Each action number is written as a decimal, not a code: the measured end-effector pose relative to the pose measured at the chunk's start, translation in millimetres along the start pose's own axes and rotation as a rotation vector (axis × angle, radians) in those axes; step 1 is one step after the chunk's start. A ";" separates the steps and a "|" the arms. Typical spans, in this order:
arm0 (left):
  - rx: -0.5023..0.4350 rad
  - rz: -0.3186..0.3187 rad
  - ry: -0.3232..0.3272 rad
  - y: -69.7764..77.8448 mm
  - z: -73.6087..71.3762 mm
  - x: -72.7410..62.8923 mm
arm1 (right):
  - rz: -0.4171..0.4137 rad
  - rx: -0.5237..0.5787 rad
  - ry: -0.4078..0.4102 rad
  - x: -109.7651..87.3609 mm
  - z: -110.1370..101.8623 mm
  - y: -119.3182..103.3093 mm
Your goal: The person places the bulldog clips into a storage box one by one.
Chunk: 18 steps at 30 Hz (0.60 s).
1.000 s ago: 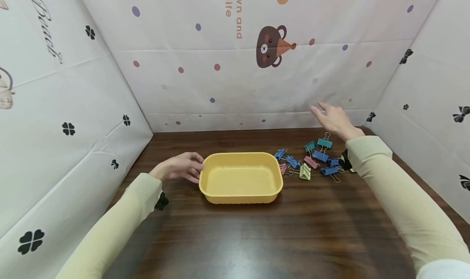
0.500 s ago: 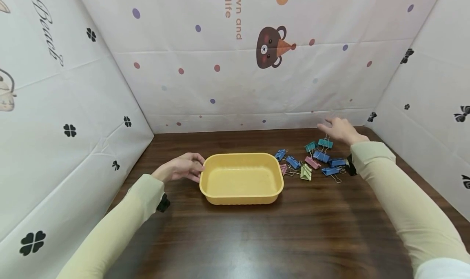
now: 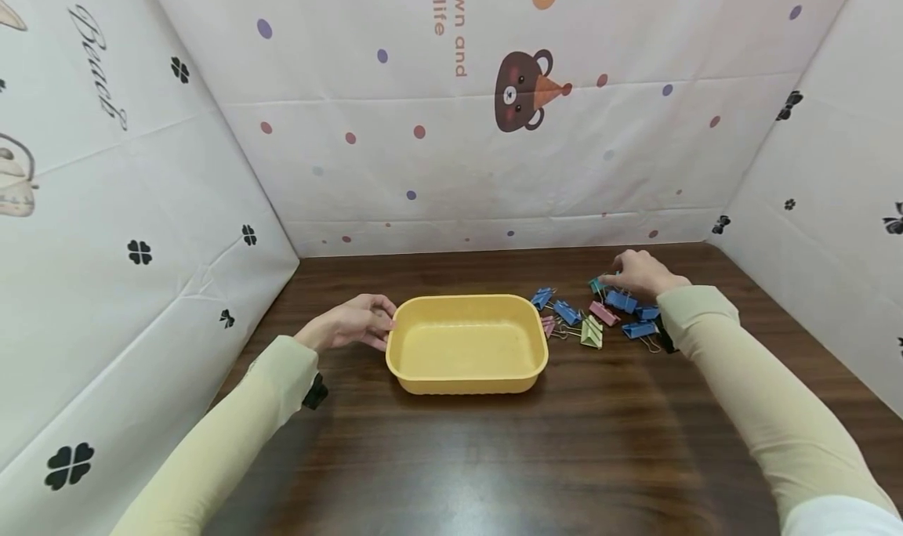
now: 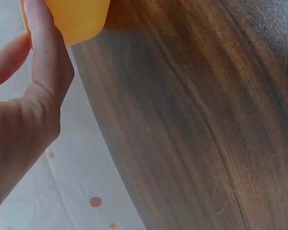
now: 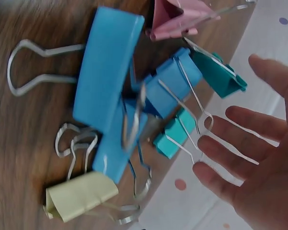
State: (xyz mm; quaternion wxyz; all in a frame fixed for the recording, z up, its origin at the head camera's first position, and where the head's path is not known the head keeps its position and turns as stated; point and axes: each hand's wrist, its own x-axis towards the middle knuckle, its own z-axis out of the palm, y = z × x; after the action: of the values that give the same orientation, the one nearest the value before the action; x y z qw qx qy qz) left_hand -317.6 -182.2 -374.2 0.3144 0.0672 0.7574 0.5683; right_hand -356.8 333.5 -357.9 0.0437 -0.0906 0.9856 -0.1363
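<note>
My left hand (image 3: pixel 349 322) is at the left side of a yellow plastic tub (image 3: pixel 466 385). In the left wrist view its thumb and a finger grip the edge of the tub (image 4: pixel 84 19). My right hand (image 3: pixel 640 273) reaches over the far part of a pile of binder clips. Seen from the right wrist, its fingers are spread and hold nothing, the fingertips near the wire handles of a teal binder clip (image 5: pixel 175 133) and a blue binder clip (image 5: pixel 170 86). A second teal clip (image 5: pixel 218 74), a pink clip (image 5: pixel 177 19) and a pale yellow clip (image 5: pixel 81 194) lie around them.
The pile sits on a dark wooden table (image 3: pixel 451 450), just right of the tub, with blue clips (image 3: pixel 567 313) and a yellow-green clip (image 3: pixel 591 332) nearest it. White printed cloth walls (image 3: pixel 451 168) enclose the table at the back and both sides.
My right hand has come down from above and behind the clips to close over the far teal ones. My left hand and the tub have stayed in place.
</note>
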 end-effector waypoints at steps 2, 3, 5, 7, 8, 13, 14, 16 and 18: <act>0.004 0.002 0.005 -0.5 1.0 -0.5 | -0.003 0.007 0.004 1.9 3.9 -1.5; 0.006 0.003 0.006 -0.8 1.3 -0.8 | -0.004 0.009 0.004 2.7 5.7 -2.1; 0.007 0.005 0.007 -0.5 1.2 -1.2 | 0.002 0.014 0.002 4.6 9.1 -2.1; 0.008 0.002 0.006 0.1 1.2 -1.0 | 0.014 0.013 -0.006 6.3 12.9 -1.2; 0.010 0.001 0.005 0.4 1.1 -0.7 | 0.024 0.011 -0.009 7.2 14.8 -0.4; 0.012 -0.004 0.002 1.0 0.3 0.8 | 0.046 0.001 -0.023 12.3 23.8 4.1; 0.012 -0.005 0.002 0.9 0.2 1.0 | 0.047 0.000 -0.025 13.3 25.0 5.0; 0.012 -0.006 0.000 0.8 0.0 1.1 | 0.050 0.001 -0.027 14.5 26.5 6.3; 0.012 -0.007 -0.003 0.6 -0.2 1.1 | 0.066 -0.003 -0.023 15.7 27.6 7.0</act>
State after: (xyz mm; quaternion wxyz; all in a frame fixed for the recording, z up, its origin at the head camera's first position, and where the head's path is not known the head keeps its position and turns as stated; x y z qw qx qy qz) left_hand -318.8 -181.6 -374.0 0.3174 0.0672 0.7605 0.5624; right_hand -370.2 330.0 -387.3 0.0593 -0.0599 0.9876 -0.1322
